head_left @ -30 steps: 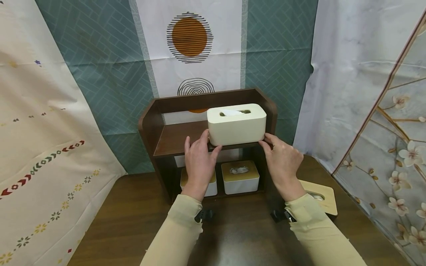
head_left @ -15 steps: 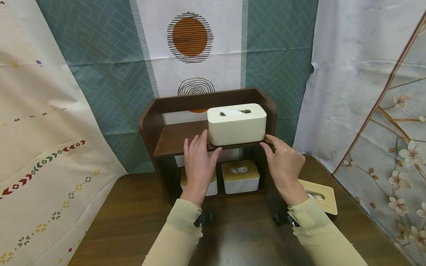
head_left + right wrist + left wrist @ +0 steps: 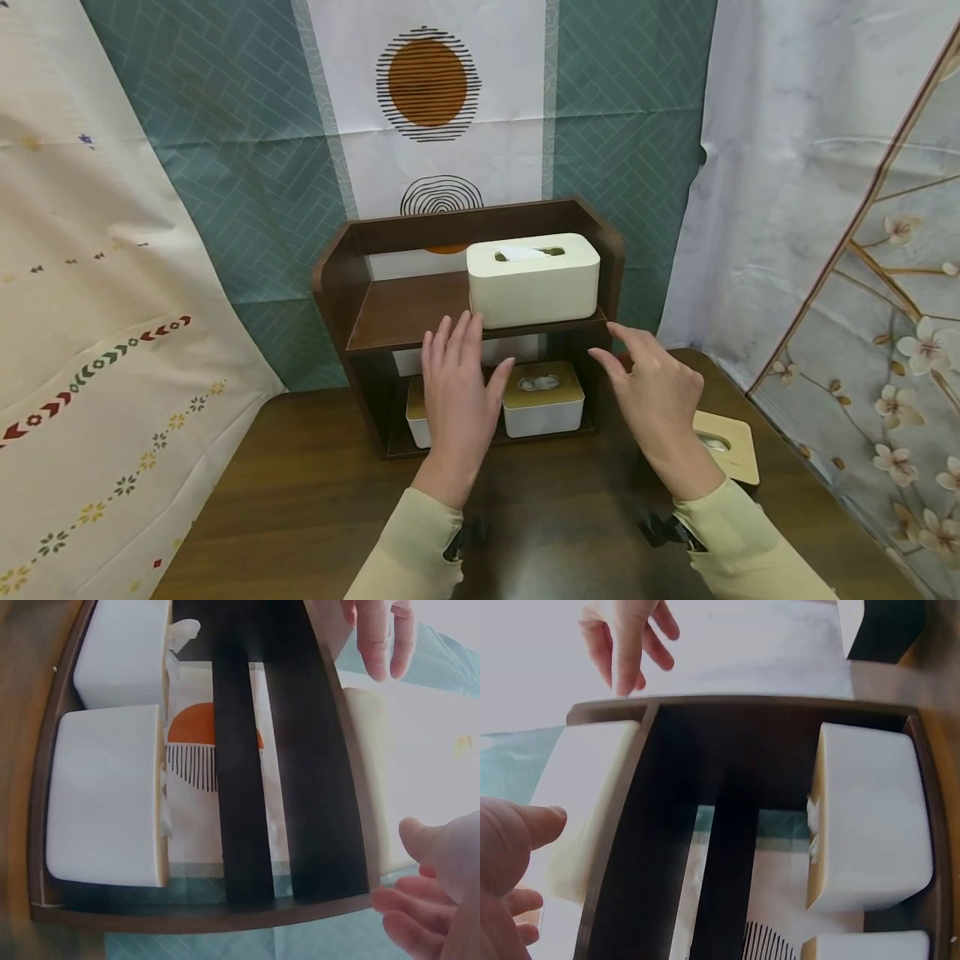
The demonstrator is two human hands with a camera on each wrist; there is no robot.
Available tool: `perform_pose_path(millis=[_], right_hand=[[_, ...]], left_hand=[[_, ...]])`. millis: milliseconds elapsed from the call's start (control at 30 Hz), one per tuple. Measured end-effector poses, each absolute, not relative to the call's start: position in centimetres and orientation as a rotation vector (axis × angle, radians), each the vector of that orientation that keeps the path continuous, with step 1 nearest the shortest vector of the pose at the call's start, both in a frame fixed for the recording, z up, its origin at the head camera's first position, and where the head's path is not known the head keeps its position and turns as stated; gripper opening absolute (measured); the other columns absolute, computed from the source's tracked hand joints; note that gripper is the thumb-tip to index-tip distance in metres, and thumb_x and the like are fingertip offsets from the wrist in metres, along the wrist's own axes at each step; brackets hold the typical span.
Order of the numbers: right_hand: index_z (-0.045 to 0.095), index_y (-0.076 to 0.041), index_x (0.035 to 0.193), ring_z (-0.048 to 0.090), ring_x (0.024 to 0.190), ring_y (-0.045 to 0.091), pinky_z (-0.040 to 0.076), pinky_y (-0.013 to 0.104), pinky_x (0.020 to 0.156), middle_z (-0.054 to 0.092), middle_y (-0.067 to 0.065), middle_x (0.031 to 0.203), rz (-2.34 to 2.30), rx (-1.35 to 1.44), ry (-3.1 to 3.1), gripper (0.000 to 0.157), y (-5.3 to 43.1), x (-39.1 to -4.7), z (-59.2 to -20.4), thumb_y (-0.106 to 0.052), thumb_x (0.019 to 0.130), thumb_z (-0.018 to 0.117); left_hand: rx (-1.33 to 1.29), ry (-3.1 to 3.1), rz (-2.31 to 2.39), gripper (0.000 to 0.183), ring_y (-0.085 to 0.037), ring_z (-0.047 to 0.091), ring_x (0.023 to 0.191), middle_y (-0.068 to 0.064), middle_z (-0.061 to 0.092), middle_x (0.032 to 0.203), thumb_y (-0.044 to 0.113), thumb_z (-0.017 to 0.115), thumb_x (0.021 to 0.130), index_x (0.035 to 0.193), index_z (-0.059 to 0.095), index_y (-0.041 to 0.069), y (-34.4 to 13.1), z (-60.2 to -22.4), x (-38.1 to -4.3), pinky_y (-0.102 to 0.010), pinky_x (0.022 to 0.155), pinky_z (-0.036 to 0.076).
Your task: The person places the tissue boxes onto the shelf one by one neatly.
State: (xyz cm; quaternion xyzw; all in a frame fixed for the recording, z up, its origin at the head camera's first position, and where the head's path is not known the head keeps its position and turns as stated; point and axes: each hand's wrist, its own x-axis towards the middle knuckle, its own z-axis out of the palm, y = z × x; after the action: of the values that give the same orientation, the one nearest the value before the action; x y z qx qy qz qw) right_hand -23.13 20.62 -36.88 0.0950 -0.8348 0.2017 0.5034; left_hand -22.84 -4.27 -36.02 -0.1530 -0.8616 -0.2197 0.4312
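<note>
A cream tissue box [image 3: 534, 287], a white tissue showing in its top slot, stands on the right side of the upper shelf [image 3: 408, 308]. My left hand [image 3: 456, 400] is in front of the box's lower left corner, fingers straight and holding nothing. To the lower right of the box is my right hand [image 3: 656, 400], thumb and fingers spread apart around nothing. The left wrist view shows a gap between the left thumb [image 3: 547, 825] and fingers, near the cream box [image 3: 585, 765]. From the right wrist, the right hand [image 3: 442, 877] appears beside the shelf's end.
Two white tissue boxes with wooden lids sit on the lower level, the right one [image 3: 543, 419] plain to see and the left one [image 3: 417, 417] partly behind my left hand. Another wooden-lidded box [image 3: 738, 446] lies on the brown table [image 3: 300, 500] at right. Curtains [image 3: 622, 150] hang behind.
Both hands have come away from the cream box, moving back and down toward me. The right hand has also shifted right. The box stays in place on the shelf.
</note>
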Motion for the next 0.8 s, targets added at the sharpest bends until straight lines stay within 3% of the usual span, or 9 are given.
perform_pose_path(millis=[167,333,400,500,567,633,700,800], right_hand=[[0.079,-0.013,0.136,0.072,0.065,0.027,0.030,0.032,0.040,0.081,0.012,0.113,0.436,0.285,-2.081,0.058,21.2,-21.9,-37.7,-0.036,0.086,0.096],[0.076,-0.015,0.141,0.078,0.080,0.032,0.038,0.035,0.040,0.080,0.011,0.126,0.435,0.312,-2.139,0.064,22.1,-20.7,-38.3,-0.039,0.085,0.096],[0.074,-0.016,0.143,0.080,0.088,0.033,0.041,0.037,0.041,0.079,0.010,0.129,0.432,0.324,-2.146,0.063,22.5,-20.3,-38.4,-0.050,0.092,0.089],[0.073,-0.017,0.145,0.080,0.095,0.034,0.041,0.036,0.040,0.078,0.010,0.131,0.414,0.346,-2.146,0.069,23.2,-19.8,-38.7,-0.070,0.102,0.066],[0.073,-0.016,0.145,0.080,0.095,0.035,0.040,0.035,0.040,0.078,0.010,0.131,0.398,0.360,-2.147,0.079,23.6,-19.4,-38.9,-0.078,0.104,0.048],[0.072,-0.015,0.146,0.080,0.095,0.036,0.039,0.033,0.040,0.078,0.011,0.131,0.399,0.359,-2.160,0.083,24.0,-19.0,-39.2,-0.081,0.104,0.043],[0.071,-0.016,0.147,0.079,0.097,0.036,0.038,0.033,0.042,0.077,0.011,0.133,0.406,0.341,-2.192,0.084,24.5,-18.6,-39.5,-0.082,0.103,0.043],[0.070,-0.018,0.149,0.078,0.101,0.037,0.041,0.035,0.044,0.075,0.011,0.137,0.420,0.292,-2.266,0.075,25.2,-17.8,-40.0,-0.074,0.099,0.065]], left_hand=[[-0.428,-2.135,-0.516,0.068,-0.040,0.046,0.154,-0.015,0.059,0.160,0.031,0.086,0.100,0.158,0.058,0.007,-3.2,-37.2,-21.6,-0.058,0.133,0.022],[-0.470,-2.144,-0.491,0.067,-0.038,0.048,0.152,-0.013,0.061,0.159,0.033,0.087,0.099,0.156,0.061,0.009,-2.0,-38.0,-20.7,-0.057,0.132,0.024],[-0.489,-2.143,-0.488,0.065,-0.037,0.050,0.150,-0.013,0.062,0.157,0.033,0.087,0.099,0.154,0.062,0.009,-1.6,-38.4,-20.5,-0.058,0.132,0.026],[-0.519,-2.139,-0.488,0.064,-0.038,0.053,0.148,-0.012,0.064,0.155,0.034,0.088,0.098,0.152,0.064,0.009,-0.9,-39.0,-20.3,-0.058,0.130,0.029],[-0.536,-2.141,-0.490,0.063,-0.037,0.054,0.147,-0.012,0.065,0.154,0.034,0.088,0.098,0.151,0.065,0.010,-0.5,-39.5,-20.3,-0.058,0.129,0.031],[-0.550,-2.147,-0.489,0.063,-0.037,0.054,0.146,-0.011,0.065,0.154,0.035,0.088,0.098,0.151,0.065,0.010,-0.1,-39.9,-20.3,-0.057,0.129,0.033],[-0.561,-2.161,-0.488,0.063,-0.036,0.055,0.146,-0.011,0.064,0.155,0.036,0.088,0.098,0.151,0.065,0.011,0.3,-40.3,-20.3,-0.057,0.128,0.034],[-0.578,-2.183,-0.487,0.061,-0.035,0.055,0.146,-0.011,0.061,0.158,0.036,0.086,0.100,0.151,0.065,0.012,0.9,-40.8,-20.2,-0.056,0.129,0.034]])
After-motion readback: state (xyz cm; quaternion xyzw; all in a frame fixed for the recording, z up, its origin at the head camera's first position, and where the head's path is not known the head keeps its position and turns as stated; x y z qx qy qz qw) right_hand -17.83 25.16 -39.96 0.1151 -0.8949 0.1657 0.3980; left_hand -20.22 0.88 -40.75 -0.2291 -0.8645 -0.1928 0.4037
